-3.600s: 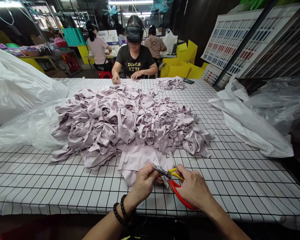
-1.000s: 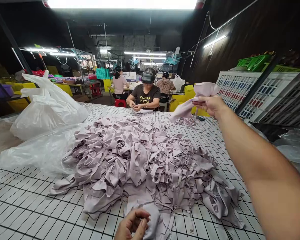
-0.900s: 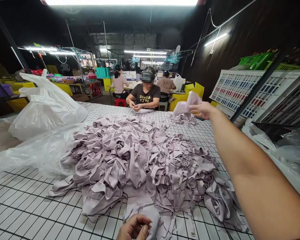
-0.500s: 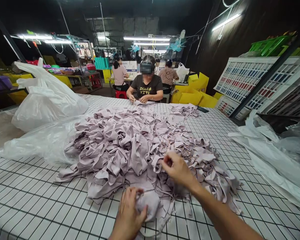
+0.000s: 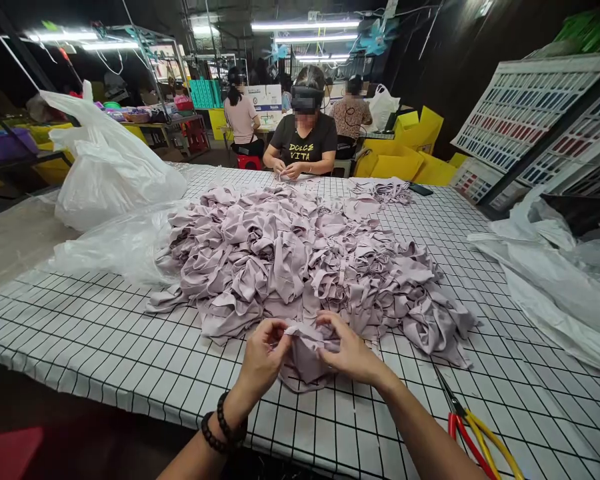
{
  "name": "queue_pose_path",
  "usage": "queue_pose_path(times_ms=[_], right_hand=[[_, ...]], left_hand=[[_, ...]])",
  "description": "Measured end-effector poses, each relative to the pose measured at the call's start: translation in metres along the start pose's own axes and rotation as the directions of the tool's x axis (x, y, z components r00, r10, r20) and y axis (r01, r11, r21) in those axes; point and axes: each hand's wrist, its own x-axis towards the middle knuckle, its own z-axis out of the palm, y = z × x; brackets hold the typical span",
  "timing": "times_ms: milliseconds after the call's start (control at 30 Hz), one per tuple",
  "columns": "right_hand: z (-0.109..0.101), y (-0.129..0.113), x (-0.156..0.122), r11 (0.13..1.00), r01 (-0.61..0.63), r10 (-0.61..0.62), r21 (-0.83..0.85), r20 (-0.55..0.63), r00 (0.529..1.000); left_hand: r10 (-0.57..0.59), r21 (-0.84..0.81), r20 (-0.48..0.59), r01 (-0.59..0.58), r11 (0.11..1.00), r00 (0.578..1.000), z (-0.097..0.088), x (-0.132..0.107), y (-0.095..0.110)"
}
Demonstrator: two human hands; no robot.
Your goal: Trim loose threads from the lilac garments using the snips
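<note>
A soft mauve garment piece (image 5: 310,363) is stretched between my two hands at the front of the pile. My left hand (image 5: 264,353), with dark beaded bracelets on its wrist, pinches the piece's upper left edge between thumb and fingers. On the other side my right hand (image 5: 353,350) grips it, thumb and forefinger curved around the cloth. Directly beyond lies a large heap of matching mauve garment pieces (image 5: 275,253), crumpled and with thin straps among them. To the right, a pointed tool with red and yellow handles (image 5: 463,417) rests on the table.
The grid-patterned tablecloth (image 5: 180,373) ends at a near edge. Clear plastic bags (image 5: 115,247) and a white bag (image 5: 115,167) lie left; more plastic (image 5: 545,267) lies right. Opposite, a person (image 5: 303,143) handles cloth beside a small pile (image 5: 385,191) and a dark phone (image 5: 420,189).
My right hand has come back from the heap to the piece, which both hands now hold up. The view has shifted, bringing the table's near edge and the red-and-yellow-handled tool into sight.
</note>
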Motion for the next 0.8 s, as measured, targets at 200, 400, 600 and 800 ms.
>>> queue_pose_path(times_ms=[200,400,600,800], right_hand=[[-0.012,-0.009,0.013,0.98,-0.026,0.013,0.199,0.069,0.998],[-0.073,-0.037,0.001,0.972,0.014,-0.002,0.235,-0.053,0.999],[-0.092,-0.051,-0.009,0.926,0.064,-0.011,0.373,-0.142,0.99],[-0.1,-0.026,-0.013,0.777,0.016,0.115,0.629,-0.167,0.979]], left_hand=[[0.072,-0.317,-0.127,-0.109,0.942,0.989,-0.008,0.012,0.041],[0.094,-0.349,-0.136,-0.136,0.927,0.986,-0.02,0.032,0.064],[0.189,-0.326,-0.095,-0.21,0.922,0.977,-0.019,0.049,0.076],[0.064,-0.395,0.181,0.013,0.918,0.981,-0.001,0.047,0.073]])
